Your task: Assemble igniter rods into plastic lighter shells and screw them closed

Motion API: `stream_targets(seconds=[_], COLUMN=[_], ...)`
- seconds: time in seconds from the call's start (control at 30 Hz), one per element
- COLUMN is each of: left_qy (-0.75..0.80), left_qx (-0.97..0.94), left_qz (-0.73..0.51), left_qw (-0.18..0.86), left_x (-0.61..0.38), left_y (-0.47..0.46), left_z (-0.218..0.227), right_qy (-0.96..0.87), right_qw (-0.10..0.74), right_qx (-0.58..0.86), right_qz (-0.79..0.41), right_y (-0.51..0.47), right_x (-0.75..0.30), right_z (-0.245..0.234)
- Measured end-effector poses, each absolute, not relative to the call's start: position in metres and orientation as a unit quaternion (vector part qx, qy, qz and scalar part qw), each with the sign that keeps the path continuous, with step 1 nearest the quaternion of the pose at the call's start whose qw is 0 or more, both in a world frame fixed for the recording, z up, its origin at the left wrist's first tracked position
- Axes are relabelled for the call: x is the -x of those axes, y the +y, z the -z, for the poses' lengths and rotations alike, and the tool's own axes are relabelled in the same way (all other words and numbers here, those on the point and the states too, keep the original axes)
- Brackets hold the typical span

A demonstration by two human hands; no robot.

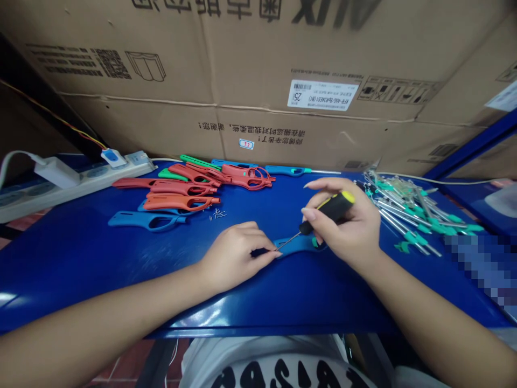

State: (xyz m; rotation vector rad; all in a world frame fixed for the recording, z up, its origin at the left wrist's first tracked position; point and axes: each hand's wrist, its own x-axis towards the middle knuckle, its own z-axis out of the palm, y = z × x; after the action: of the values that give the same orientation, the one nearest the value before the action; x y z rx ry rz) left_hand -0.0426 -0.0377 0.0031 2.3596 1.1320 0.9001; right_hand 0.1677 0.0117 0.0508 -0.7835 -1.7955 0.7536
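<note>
My right hand (343, 226) is closed round a screwdriver (329, 209) with a black and yellow handle. Its thin shaft points down-left to a blue plastic handle shell (294, 245) lying on the blue table (121, 258). My left hand (234, 256) rests on the left end of that shell, fingers curled and pinched at the spot where the screwdriver tip meets it. Whether a screw sits under the fingertips is hidden. A few tiny screws (218, 214) lie loose just beyond my left hand.
Red, blue and green plastic handle shells (181, 194) are piled at the back left. Several metal rods with green fittings (412, 213) lie at the right. A white power strip (72, 180) sits at the far left. Cardboard boxes (258, 75) wall off the back.
</note>
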Motion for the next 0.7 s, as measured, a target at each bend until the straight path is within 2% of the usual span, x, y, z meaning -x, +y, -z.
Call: stream_targets(seconds=[0.1, 0.3, 0.5, 0.7], left_qy=[0.396, 0.388, 0.391, 0.367], left_qx=[-0.846, -0.852, -0.845, -0.837], left_qz=[-0.303, -0.289, -0.284, -0.321], left_qw=[0.191, 0.200, 0.228, 0.250], left_x=[0.040, 0.036, 0.035, 0.033], left_y=[-0.041, -0.043, -0.041, -0.041], left_z=[-0.002, 0.003, 0.006, 0.005], right_qy=[-0.773, -0.805, -0.838, -0.827], right_qw=[0.482, 0.506, 0.404, 0.415], right_qx=[0.285, 0.196, 0.159, 0.180], right_qz=[-0.299, -0.240, -0.329, -0.334], right_y=[0.010, 0.010, 0.007, 0.006], right_x=[-0.165, -0.162, -0.167, -0.165], right_z=[-0.045, -0.034, -0.040, -0.036])
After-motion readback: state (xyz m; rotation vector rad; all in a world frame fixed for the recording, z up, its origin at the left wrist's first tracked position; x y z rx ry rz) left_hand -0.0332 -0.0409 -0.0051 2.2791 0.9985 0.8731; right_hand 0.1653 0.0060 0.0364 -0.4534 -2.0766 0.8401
